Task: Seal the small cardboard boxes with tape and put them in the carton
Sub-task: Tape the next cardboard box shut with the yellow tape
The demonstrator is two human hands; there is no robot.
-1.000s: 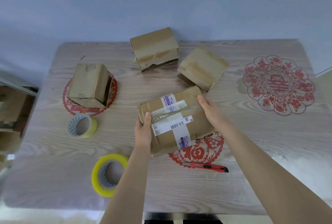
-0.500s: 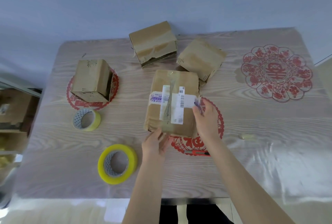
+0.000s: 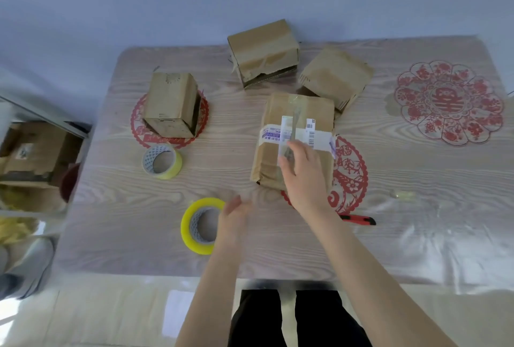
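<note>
Wood-grain table (image 3: pixel 111 207) with four cardboard boxes (image 3: pixel 171 103) (image 3: pixel 262 50) (image 3: pixel 335 76) (image 3: pixel 267 163), two tape rolls (image 3: pixel 178 165) (image 3: pixel 185 228), one cutter (image 3: pixel 358 219)

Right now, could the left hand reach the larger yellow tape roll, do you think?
Probably yes: the left hand is right beside the tape roll, apparently holding nothing, and nothing lies between them.

Bright, cool, even daylight, shadows faint and soft, white glare on the glossy cover of my worktop (image 3: pixel 459 249) at its near right, my left grip (image 3: pixel 233 218) smeared by motion blur, edges bent by the wide lens, left margin hazy.
</note>
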